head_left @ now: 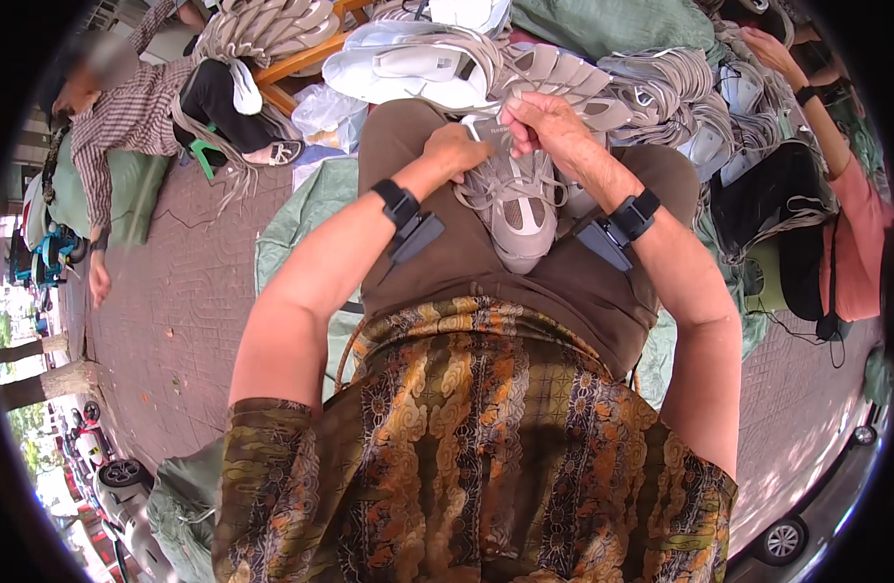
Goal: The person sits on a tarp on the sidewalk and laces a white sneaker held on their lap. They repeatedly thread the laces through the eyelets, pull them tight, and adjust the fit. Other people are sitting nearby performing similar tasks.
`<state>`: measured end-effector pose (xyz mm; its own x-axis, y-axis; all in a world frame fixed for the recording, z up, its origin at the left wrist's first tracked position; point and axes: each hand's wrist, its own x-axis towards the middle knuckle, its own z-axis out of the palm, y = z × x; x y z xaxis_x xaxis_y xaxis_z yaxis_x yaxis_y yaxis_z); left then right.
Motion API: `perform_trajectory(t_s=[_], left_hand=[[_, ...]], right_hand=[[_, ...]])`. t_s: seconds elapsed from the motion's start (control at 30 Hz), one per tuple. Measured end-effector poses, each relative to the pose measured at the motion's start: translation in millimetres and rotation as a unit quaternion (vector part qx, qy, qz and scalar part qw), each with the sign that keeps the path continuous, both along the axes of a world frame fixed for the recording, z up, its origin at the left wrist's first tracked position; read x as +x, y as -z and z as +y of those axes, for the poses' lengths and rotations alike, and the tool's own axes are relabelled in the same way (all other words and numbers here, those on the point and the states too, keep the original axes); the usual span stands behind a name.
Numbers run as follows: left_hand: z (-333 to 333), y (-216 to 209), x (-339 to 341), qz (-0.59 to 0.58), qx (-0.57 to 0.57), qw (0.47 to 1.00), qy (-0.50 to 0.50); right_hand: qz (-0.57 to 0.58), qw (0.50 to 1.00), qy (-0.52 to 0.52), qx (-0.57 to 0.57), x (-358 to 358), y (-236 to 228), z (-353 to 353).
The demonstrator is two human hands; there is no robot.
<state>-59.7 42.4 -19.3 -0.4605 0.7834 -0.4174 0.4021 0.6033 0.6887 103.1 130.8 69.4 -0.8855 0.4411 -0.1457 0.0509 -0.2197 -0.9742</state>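
Grey-beige, the shoe (pixel 518 206) is gripped by the left hand (pixel 459 153), its fingers bent against the shoe's left side, their tips partly hidden. The right hand (pixel 556 134) has thumb and forefinger brought together just above the tongue, the other fingers curled in; whatever lies between those tips is too small to tell. Loose laces (pixel 474 197) loop out on both sides of the shoe. Both hands cover parts of its far end, and the heel cannot be made out. Beyond the far edge of the lap, a white piece (pixel 398 70) lies at the left, beige pieces (pixel 568 73) fan out in the middle, and a thick bundle (pixel 666 83) lies to the right, with green cloth (pixel 622 27) behind. A plastic bag (pixel 323 115) rests just beside the left knee. To the left, well apart, a co-worker in a checked shirt (pixel 95 175) leans over with one arm hanging; at the right, another in a pink top (pixel 860 253) reaches toward the heap. The shoe rests on the brown trousers (pixel 423 248), between the thighs, toe toward the lap's near edge, its long axis running roughly from the knees back to the waist.
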Motion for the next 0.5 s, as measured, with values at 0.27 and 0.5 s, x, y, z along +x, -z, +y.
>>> perform_trajectory(t_s=[0.27, 0.5], left_hand=[[0, 3, 6, 0.073, -0.002, 0.996, 0.059], [-2, -18, 14, 0.102, -0.051, 0.991, 0.066]], right_hand=[[0.065, 0.996, 0.0, 0.055, -8, -20, 1], [0.059, 0.994, 0.021, 0.086, -25, -69, 6]])
